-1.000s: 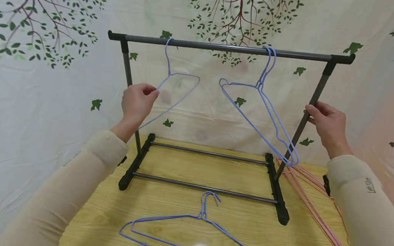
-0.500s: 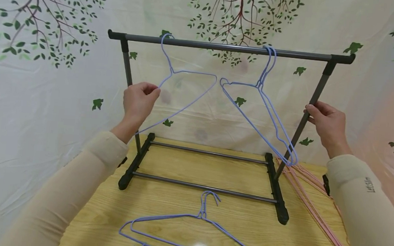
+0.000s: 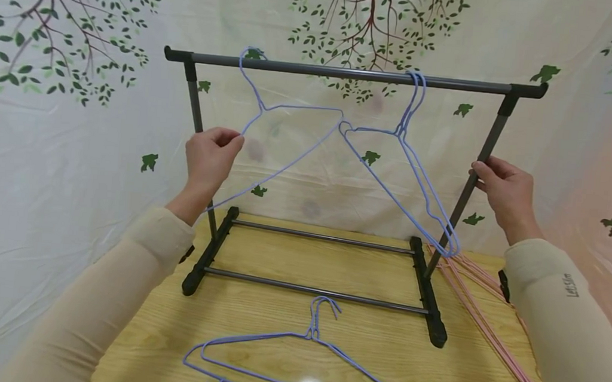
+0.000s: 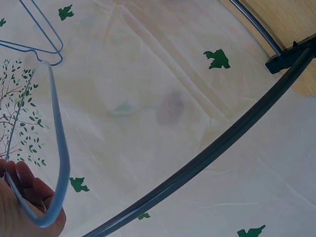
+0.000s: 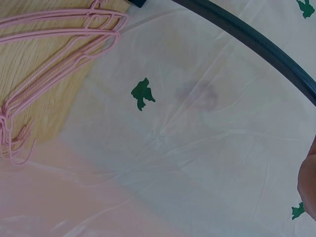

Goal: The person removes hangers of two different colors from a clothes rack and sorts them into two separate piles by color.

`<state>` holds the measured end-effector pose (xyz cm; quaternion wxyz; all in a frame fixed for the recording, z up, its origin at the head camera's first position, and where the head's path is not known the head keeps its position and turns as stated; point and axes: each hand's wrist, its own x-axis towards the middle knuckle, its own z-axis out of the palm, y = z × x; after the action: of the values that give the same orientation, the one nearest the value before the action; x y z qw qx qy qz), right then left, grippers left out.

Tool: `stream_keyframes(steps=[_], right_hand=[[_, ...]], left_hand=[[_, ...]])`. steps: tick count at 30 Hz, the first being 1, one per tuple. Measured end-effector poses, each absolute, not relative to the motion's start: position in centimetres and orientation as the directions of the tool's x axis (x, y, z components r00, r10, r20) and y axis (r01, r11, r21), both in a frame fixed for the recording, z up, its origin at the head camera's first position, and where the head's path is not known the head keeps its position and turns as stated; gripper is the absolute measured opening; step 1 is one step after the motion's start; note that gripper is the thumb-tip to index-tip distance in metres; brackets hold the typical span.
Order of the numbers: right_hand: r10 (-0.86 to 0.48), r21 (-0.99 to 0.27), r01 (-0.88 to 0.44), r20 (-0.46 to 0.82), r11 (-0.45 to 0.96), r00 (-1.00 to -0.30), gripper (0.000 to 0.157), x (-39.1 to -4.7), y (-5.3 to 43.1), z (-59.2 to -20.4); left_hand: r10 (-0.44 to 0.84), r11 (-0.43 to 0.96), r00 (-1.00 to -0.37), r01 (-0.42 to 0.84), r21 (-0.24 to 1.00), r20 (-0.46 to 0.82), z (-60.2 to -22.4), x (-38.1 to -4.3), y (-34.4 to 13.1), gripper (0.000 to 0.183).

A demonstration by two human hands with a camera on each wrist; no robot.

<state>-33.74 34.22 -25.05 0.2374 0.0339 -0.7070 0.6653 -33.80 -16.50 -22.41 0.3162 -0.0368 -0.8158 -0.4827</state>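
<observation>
My left hand (image 3: pixel 211 156) pinches one sloping shoulder of a blue-purple wire hanger (image 3: pixel 302 107). That hanger's hook loops over the rack's top bar (image 3: pixel 321 70) on the left, its curve standing a little above the bar. The left wrist view shows the hanger (image 4: pixel 61 158) curving past my left hand (image 4: pixel 34 197). Around the right post (image 3: pixel 496 131) of the dark clothes rack, my right hand (image 3: pixel 511 192) holds with thumb in front. Matching blue hangers (image 3: pixel 401 129) hang together on the bar's right part, their far corner close to the held hanger's tip.
More blue hangers (image 3: pixel 312 335) lie stacked on the wooden tabletop (image 3: pixel 153 347) before the rack. Several pink hangers (image 5: pixel 54 32) lie at the right, beside the rack's black foot (image 3: pixel 437 333). Behind the rack hangs a pale cloth (image 3: pixel 296 172) printed with branches and leaves.
The held hanger's hook has shifted left along the bar and risen slightly. Its body has turned, so it shows wider and its right tip reaches the other hangers. My right hand stays put.
</observation>
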Motion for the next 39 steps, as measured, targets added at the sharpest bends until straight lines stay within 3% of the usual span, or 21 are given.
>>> stream_keyframes(steps=[5,12,24,33,39], right_hand=[[0.267,-0.921,-0.377,0.390,0.100,-0.881,0.032,-33.7,34.1,-25.1],[0.273,-0.922,-0.368,0.387,0.118,-0.881,0.041,-33.7,34.2,-25.1],[0.276,-0.926,-0.367,0.378,0.093,-0.884,0.030,-33.6,34.3,-25.1],[0.281,-0.930,-0.347,0.368,0.123,-0.886,0.050,-33.6,34.2,-25.1],[0.288,-0.932,-0.329,0.361,0.154,-0.887,0.049,-33.7,34.2,-25.2]], left_hand=[[-0.232,0.516,-0.791,0.394,0.761,0.566,-22.3,-33.8,-16.4,0.022],[-0.210,0.506,-0.790,0.415,0.756,0.575,-22.4,-33.6,-16.7,0.024],[-0.151,0.471,-0.796,0.463,0.751,0.586,-23.3,-33.2,-17.5,0.025],[-0.098,0.508,-0.805,0.465,0.725,0.585,-25.1,-33.2,-18.3,0.025],[-0.050,0.532,-0.826,0.454,0.715,0.562,-26.7,-32.7,-19.1,0.024]])
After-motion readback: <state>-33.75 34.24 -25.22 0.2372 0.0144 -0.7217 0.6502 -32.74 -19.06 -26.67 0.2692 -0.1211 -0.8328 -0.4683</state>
